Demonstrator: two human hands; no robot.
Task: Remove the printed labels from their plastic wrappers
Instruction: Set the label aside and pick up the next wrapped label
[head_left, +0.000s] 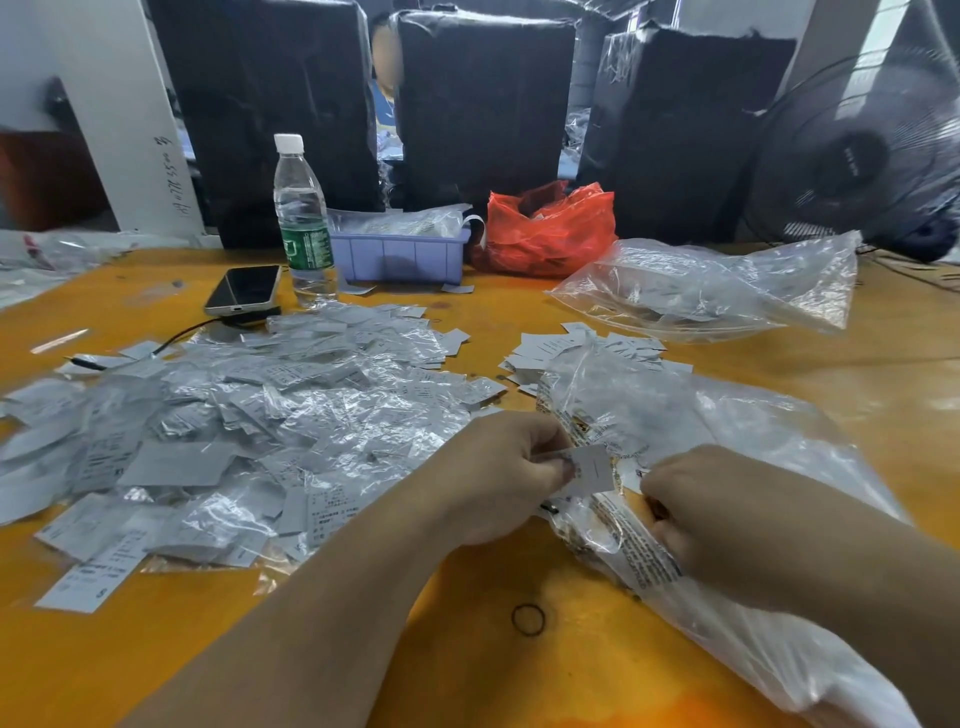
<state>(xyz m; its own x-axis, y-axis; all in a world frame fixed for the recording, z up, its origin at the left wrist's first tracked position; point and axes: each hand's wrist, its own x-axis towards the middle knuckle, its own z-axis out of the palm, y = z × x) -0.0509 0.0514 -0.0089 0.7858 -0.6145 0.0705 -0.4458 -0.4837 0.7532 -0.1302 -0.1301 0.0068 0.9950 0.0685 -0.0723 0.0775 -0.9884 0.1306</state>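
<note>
Head view: my left hand pinched a white label; my right hand gripped the big plastic bag.

Both forearms were bare to the frame's edge, with no sleeves showing; the left hand and right hand wore no gloves, rings or watch

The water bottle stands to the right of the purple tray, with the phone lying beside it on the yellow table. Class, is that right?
Not quite. In the head view the water bottle stands to the left of the purple tray, not the right. The phone does lie beside it on the yellow table.
</note>
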